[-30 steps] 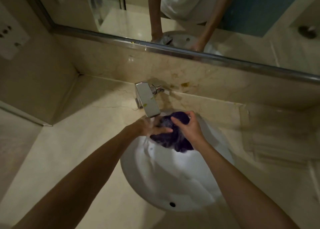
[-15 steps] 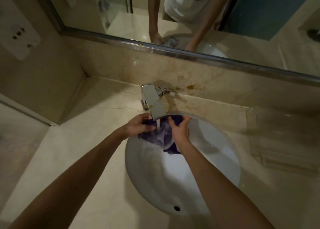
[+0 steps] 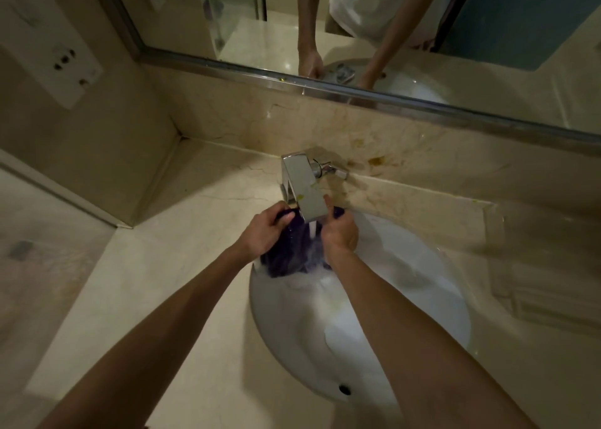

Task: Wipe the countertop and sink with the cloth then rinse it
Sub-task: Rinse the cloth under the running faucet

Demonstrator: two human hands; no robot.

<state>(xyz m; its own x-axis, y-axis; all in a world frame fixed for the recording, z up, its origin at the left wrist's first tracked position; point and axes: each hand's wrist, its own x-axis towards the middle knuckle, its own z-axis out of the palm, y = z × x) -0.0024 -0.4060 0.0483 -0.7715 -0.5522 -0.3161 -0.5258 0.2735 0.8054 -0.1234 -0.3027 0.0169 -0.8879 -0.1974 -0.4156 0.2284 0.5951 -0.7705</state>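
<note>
A dark purple cloth (image 3: 287, 253) hangs stretched between both hands under the chrome square faucet (image 3: 304, 189), at the far rim of the white oval sink (image 3: 406, 298). Water runs from the spout onto the cloth. My left hand (image 3: 265, 232) grips the cloth's left top corner. My right hand (image 3: 340, 235) grips its right top edge. The cloth's lower part dips into the basin. Beige marble countertop (image 3: 156, 285) surrounds the sink.
A mirror (image 3: 357, 22) with a metal frame runs along the back wall and reflects the person's arms. A white wall socket plate (image 3: 57, 66) is on the left wall. Yellowish stains (image 3: 377, 160) mark the backsplash behind the faucet. A folded pale towel (image 3: 546, 282) lies right of the sink.
Both hands carried the bunched cloth up from the middle of the basin to directly under the spout and spread it apart. Water now falls on the cloth.
</note>
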